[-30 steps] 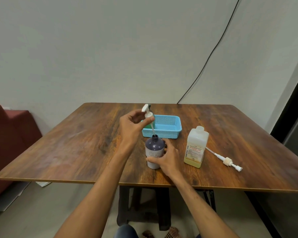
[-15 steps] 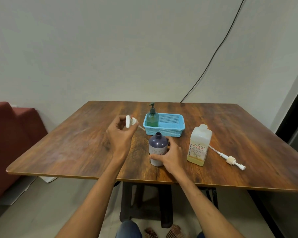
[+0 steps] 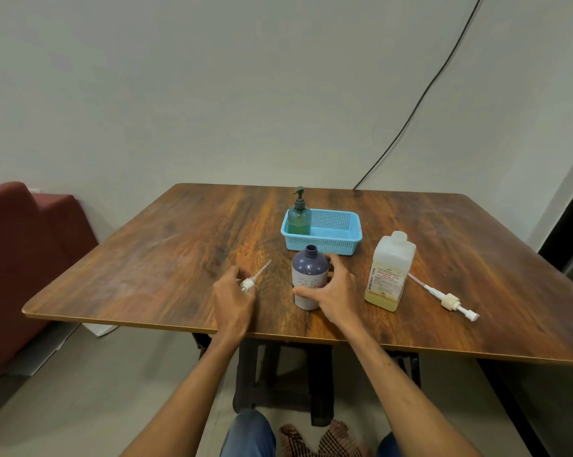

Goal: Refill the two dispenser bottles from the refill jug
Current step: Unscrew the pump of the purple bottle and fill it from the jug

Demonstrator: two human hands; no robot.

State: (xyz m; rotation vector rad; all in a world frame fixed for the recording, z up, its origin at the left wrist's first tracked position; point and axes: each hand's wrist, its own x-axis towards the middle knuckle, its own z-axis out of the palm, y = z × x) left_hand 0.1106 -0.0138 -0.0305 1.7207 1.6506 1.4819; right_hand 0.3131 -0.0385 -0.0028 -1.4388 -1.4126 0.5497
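A purple dispenser bottle (image 3: pixel 309 272) stands uncapped near the table's front, and my right hand (image 3: pixel 332 291) grips its body. My left hand (image 3: pixel 233 296) holds the bottle's white pump head (image 3: pixel 249 284) down at the tabletop, its dip tube pointing up and to the right. The pale refill jug (image 3: pixel 390 272), open at the top with yellow liquid low inside, stands to the right of the purple bottle. A green dispenser bottle (image 3: pixel 299 216) with its pump on stands in the left end of the blue basket (image 3: pixel 339 239).
A second white pump with a long tube (image 3: pixel 447 300) lies on the wooden table (image 3: pixel 153 258) to the right of the jug. A red sofa (image 3: pixel 21 258) is at the left. A black cable (image 3: pixel 420 97) runs down the wall.
My left hand lifted the pump head out of the purple bottle, swung it left and lowered it to the table. My right hand kept its grip on the bottle.
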